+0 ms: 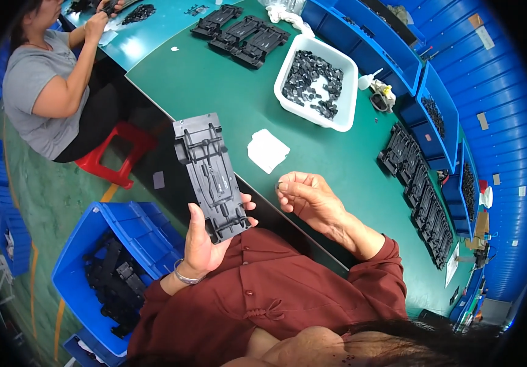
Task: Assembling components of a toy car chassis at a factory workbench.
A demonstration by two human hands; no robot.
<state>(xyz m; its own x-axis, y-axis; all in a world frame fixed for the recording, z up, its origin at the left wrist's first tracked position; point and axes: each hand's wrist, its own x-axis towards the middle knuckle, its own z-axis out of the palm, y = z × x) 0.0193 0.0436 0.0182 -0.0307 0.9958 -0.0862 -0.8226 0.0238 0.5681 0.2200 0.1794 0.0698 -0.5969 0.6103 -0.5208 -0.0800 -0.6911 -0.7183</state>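
My left hand (203, 246) grips the lower end of a long, dark grey plastic chassis part (213, 174), its ribbed side facing up. The part is held tilted over the table's near edge, in front of my body. To its right, my right hand (313, 199) has thumb and forefinger pinched on a small dark piece (279, 186), whose kind is too small to make out. The two hands are apart. Beyond my right hand, a white sheet (268, 150) lies on the green table (233, 101).
A white tub (350, 92) holds many small black pieces. Black chassis parts (242, 35) lie at the back, and more (419, 196) line the right side before blue bins (437, 119). On my left stands a blue crate (80, 244) of black parts. A co-worker (49, 92) sits at far left.
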